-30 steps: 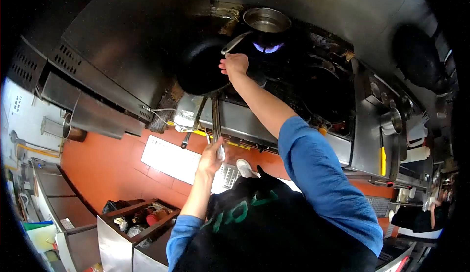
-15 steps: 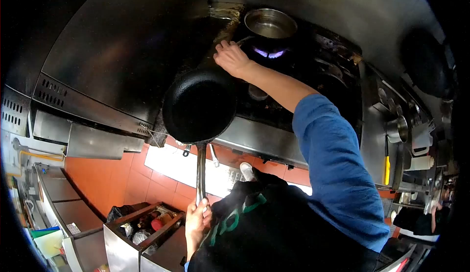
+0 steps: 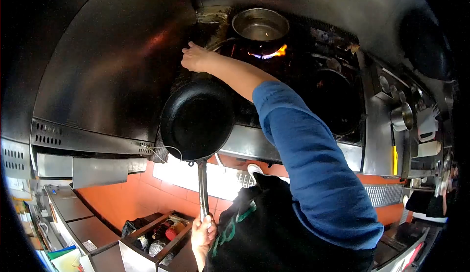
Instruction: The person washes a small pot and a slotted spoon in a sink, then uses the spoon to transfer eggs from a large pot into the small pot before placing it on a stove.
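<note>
My left hand grips the long metal handle of a black frying pan, which hangs empty over the front edge of the stove. My right hand, in a blue sleeve, reaches across to the stove's far left, its fingers on the handle of a steel saucepan. The saucepan sits on a lit burner with an orange and blue flame beneath it. Whether the fingers close round the saucepan handle is hard to tell.
A steel splashback rises left of the stove. A dark pan sits on the right burner. Small steel pots and a yellow-handled tool lie at the right. An open bin with bottles stands on the orange floor.
My right hand has slid left along the saucepan handle. The frying pan stays in my left hand and has shifted slightly. The flame under the saucepan has turned from blue to orange.
</note>
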The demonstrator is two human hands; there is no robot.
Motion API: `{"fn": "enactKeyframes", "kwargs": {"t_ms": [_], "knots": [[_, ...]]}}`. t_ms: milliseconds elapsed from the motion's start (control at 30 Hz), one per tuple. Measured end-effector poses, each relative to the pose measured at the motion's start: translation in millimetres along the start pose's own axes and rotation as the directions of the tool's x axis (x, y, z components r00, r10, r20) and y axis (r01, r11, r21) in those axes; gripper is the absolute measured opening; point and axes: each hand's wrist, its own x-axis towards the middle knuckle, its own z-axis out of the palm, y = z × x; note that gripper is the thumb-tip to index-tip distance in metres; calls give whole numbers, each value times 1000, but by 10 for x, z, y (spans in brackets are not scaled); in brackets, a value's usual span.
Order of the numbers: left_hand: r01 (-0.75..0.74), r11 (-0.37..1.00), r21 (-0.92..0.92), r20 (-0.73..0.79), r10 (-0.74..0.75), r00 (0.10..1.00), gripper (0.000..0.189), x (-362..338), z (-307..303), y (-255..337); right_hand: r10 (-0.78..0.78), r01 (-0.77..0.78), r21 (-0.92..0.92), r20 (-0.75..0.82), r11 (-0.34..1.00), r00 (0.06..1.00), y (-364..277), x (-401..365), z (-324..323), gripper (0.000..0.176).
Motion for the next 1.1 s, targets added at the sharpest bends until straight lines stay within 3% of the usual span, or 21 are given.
{"fn": "enactKeyframes", "kwargs": {"t_ms": [100, 300, 367, 467, 533, 567, 600, 667, 733, 800, 833, 867, 900, 1000, 1033, 1067, 1100], "knots": [[26, 999, 28, -10, -26, 1000, 17, -21, -11, 47, 28, -27, 15, -49, 1000, 998, -19, 29, 29, 12], [31, 999, 18, -16, -31, 999, 16, -15, -1, 94, 57, -57, -53, 10, 997, 998, 124, 172, 94, 9], [37, 999, 29, -18, -37, 999, 17, 3, -56, 64, 95, -91, 96, -36, 991, 995, 187, 229, 116, 11], [66, 998, 21, -34, -66, 997, 17, 12, -72, 92, 142, -145, 82, 45, 986, 989, 234, 353, 47, 12], [85, 996, -13, -56, -85, 995, 17, 5, -90, 104, 205, -192, 138, -82, 972, 975, 315, 410, 19, 12], [96, 995, -23, -35, -97, 995, 17, 15, -122, 84, 232, -233, 100, 20, 967, 973, 355, 439, -70, 13], [108, 994, -34, -12, -109, 994, 16, 15, -139, 76, 262, -262, 58, 4, 963, 965, 418, 490, -61, 14], [105, 993, -51, -48, -107, 993, 17, -5, -99, 117, 309, -304, 61, -126, 951, 943, 571, 626, 65, 15], [78, 996, -44, -17, -79, 997, 18, 2, -122, 111, 380, -379, -25, 47, 925, 924, 604, 694, 12, 23], [84, 996, -36, -13, -84, 996, 17, 27, -187, 98, 409, -405, -57, 72, 912, 910, 597, 613, -26, 41], [65, 998, -15, 12, -65, 998, 18, 35, -211, 97, 411, -408, -54, 84, 912, 908, 569, 532, 20, 41], [46, 999, 7, 42, -46, 998, 18, 43, -221, 108, 372, -376, 3, -150, 927, 916, 525, 400, 19, 46], [61, 997, 40, 37, -63, 997, 19, 45, -202, 155, 329, -336, 48, -376, 941, 866, 492, 236, 20, 52], [21, 995, 93, 62, -26, 998, 21, 85, -268, 201, 182, -196, 16, -451, 980, 874, 207, -771, -408, 53], [16, 995, 93, 66, -22, 998, 20, 82, -264, 244, 171, -190, 24, -556, 981, 814, 137, -1095, -391, 50], [-18, 993, 114, 58, 11, 998, 19, 85, -291, 242, 322, -316, 65, -223, 947, 920, -120, -1540, -859, 45], [-35, 990, 136, 85, 23, 996, 19, 73, -339, 253, 283, -173, 241, -570, 955, 771, 16, -1829, -417, 41]]}}
